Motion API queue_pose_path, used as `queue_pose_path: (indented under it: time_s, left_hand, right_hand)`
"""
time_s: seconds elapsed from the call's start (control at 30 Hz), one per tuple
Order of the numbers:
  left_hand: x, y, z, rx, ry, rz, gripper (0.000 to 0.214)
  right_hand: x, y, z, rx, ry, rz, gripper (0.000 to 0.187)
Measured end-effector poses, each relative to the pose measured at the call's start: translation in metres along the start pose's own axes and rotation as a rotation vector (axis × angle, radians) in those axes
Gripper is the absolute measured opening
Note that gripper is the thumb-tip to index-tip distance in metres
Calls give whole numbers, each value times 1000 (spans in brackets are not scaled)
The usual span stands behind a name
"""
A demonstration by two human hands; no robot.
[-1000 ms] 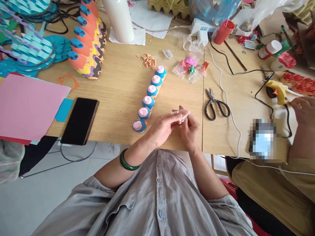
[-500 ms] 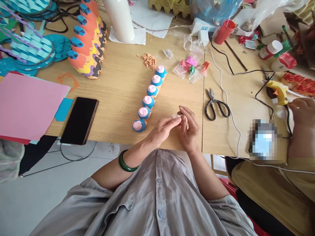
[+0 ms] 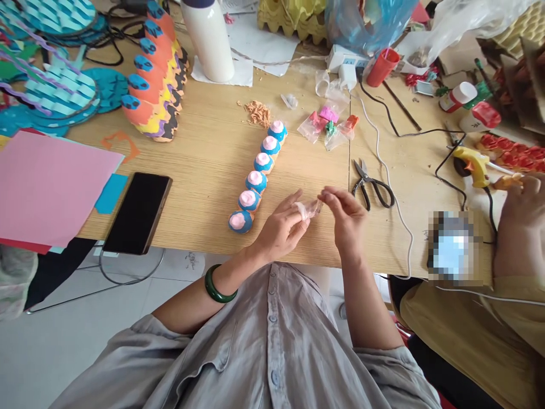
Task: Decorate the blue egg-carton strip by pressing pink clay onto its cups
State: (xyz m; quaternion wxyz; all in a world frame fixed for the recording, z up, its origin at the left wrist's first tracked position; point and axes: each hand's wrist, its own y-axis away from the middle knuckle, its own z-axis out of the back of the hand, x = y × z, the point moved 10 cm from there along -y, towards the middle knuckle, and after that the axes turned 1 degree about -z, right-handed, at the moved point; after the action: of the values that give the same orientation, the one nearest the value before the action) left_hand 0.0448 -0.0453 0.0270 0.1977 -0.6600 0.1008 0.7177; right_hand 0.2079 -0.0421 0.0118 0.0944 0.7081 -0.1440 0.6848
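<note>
Between my hands a small clear plastic bag (image 3: 313, 209) is stretched out, with something whitish at its left end. My left hand (image 3: 283, 227) grips that left end between thumb and fingers. My right hand (image 3: 347, 216) pinches the bag's other end with thumb and forefinger. Just left of my hands stands a row of blue-painted egg-carton cups (image 3: 255, 182), each topped with a pink blob. Scissors with black handles (image 3: 372, 186) lie close to the right of my right hand.
Small bags of coloured clay (image 3: 327, 122) and orange shreds (image 3: 258, 113) lie farther back. A phone (image 3: 138, 213) and pink paper (image 3: 55, 182) are at left. A white bottle (image 3: 208, 42) stands behind. At right, a co-worker's hand (image 3: 525, 199) is near a yellow glue gun (image 3: 472, 165).
My hands have moved apart, the right one going right, and the clear bag now shows stretched between them. The co-worker's hand now has an orange piece at its fingers.
</note>
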Motion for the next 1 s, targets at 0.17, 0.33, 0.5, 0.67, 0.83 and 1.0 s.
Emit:
queue_pose_path:
  time_s: [0.17,0.33,0.5,0.67,0.83,1.0]
  left_hand:
    - [7,-2,2,-65,56,69,19]
    - [17,-2,-5,-44,137,152,24]
    - [18,-4,-7,13,134,163,30]
    - [23,-6,-8,9,267,220,34]
    - [35,-4,-25,6,884,428,36]
    - [41,0,-32,11,1083,533,32]
  right_hand:
    - [9,16,-17,92,95,119,19]
    - [-8,26,-25,122,86,39,21]
    - [-14,16,-10,36,-15,-11,24]
    - [-14,4,-16,135,-138,-90,15]
    - [0,8,10,-139,-96,53,24]
    - [-9,19,-12,14,122,49,33]
